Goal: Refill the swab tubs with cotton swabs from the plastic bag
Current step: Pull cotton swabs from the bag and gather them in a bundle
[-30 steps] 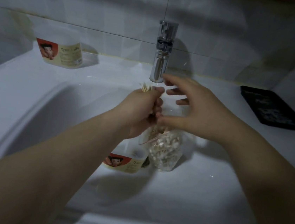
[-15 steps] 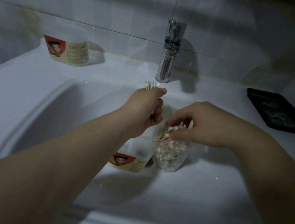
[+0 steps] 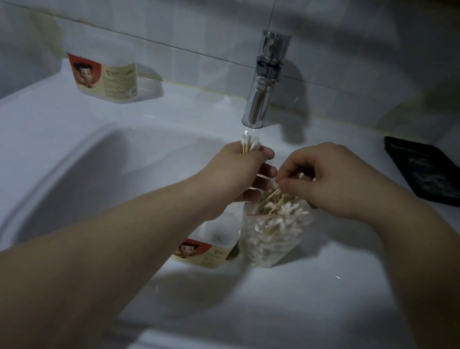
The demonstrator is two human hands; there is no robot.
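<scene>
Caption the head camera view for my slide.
Left hand holds a swab bundle; right hand pinches swabs from the plastic bag in the sink.

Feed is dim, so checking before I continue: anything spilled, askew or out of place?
No spill visible. One oddity: the plastic bag and one swab tub stand inside the sink basin, just in front of the tap, where the swabs could get wet.
</scene>
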